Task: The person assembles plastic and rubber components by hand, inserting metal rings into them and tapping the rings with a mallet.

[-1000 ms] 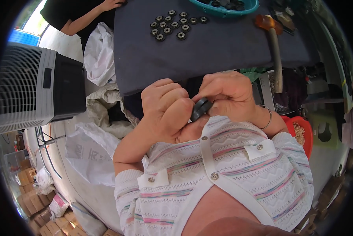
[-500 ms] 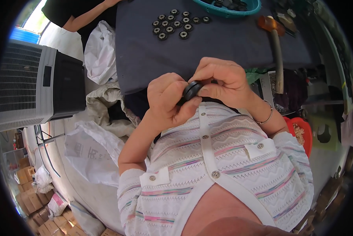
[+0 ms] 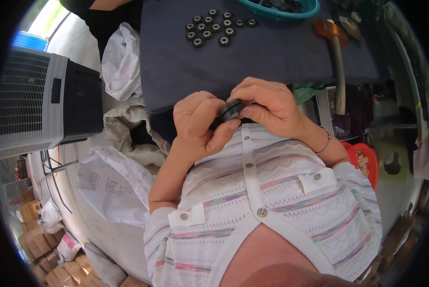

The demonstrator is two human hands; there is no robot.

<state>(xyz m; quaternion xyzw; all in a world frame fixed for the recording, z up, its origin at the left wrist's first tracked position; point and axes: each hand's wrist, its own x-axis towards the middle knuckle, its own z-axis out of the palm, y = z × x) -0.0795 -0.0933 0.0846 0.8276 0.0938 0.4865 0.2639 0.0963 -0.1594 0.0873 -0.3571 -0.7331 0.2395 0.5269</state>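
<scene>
Hands: your left hand and right hand meet close against your chest, both grasping one small black wheel, left thumb under it and right fingers curled over the top.

Wheel: a dark grooved disc, held just off the near edge of the bench, above your lap, touching nothing but your hands.

Bench: a dark blue cloth top; a cluster of like wheels lies in rows at the far side, a teal basket beyond them, and a hammer with an orange head and pale handle to the right.

Risk: the wheel hangs over the gap between bench and body, so if you slacken either grip it would likely drop into your lap or the clutter below. Your fingertips crowd the groove, and a hard squeeze could pinch them.

Packages: white woven sacks lie crumpled to your left, one with faint grey print on its face; brown cartons stack at the lower left.

Surroundings: a grey and black slatted cooler stands at left; a red bowl of pale bits sits by your right elbow; another person in black stands at the top.
</scene>
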